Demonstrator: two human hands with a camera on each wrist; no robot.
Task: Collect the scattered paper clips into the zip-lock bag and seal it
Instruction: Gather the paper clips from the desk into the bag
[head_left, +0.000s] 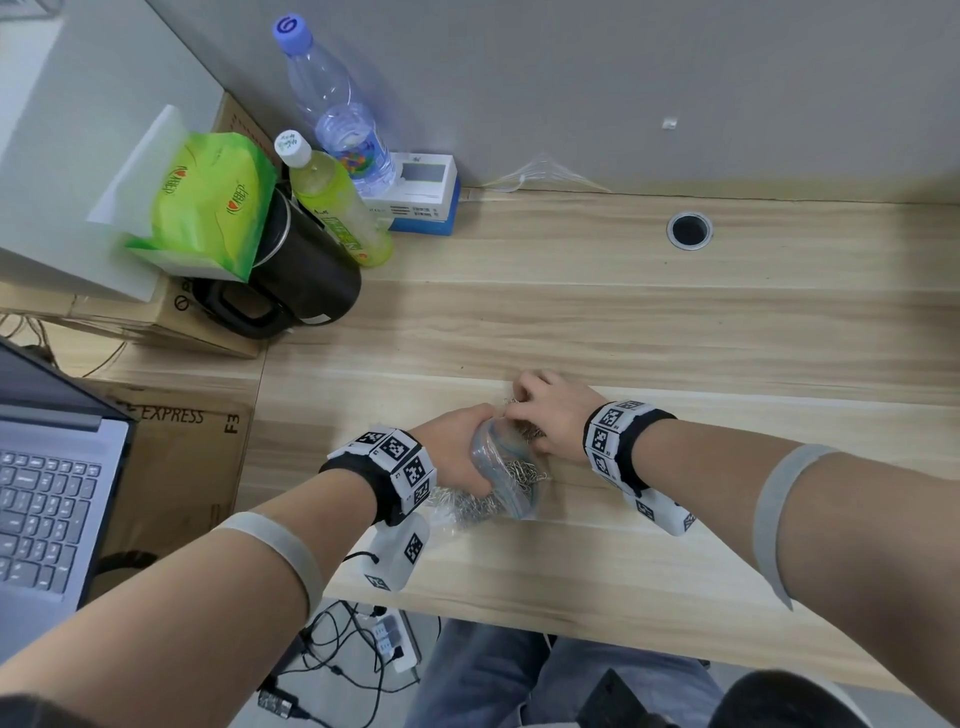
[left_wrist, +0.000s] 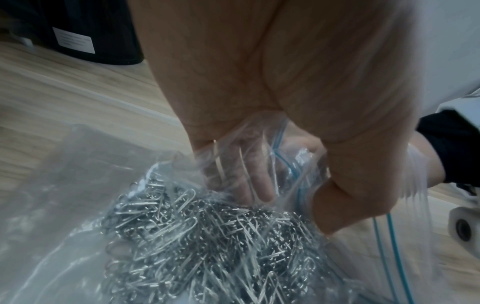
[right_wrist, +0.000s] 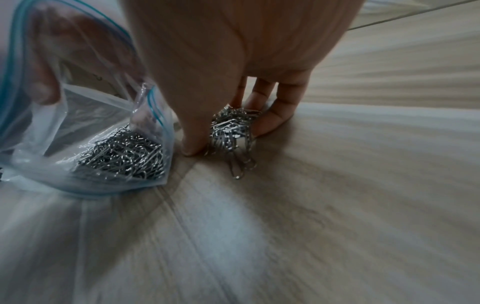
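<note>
the camera on my head looks steeply down over both my forearms at the desk (head_left: 649, 322). the one on my left wrist sits very close, looking along my left hand (left_wrist: 272, 82) into the zip-lock bag (left_wrist: 103, 226). the one on my right wrist looks down along my right hand (right_wrist: 233, 51) at the desktop. all three share the bag's mouth and the paper clips (right_wrist: 124, 156) inside.
</note>
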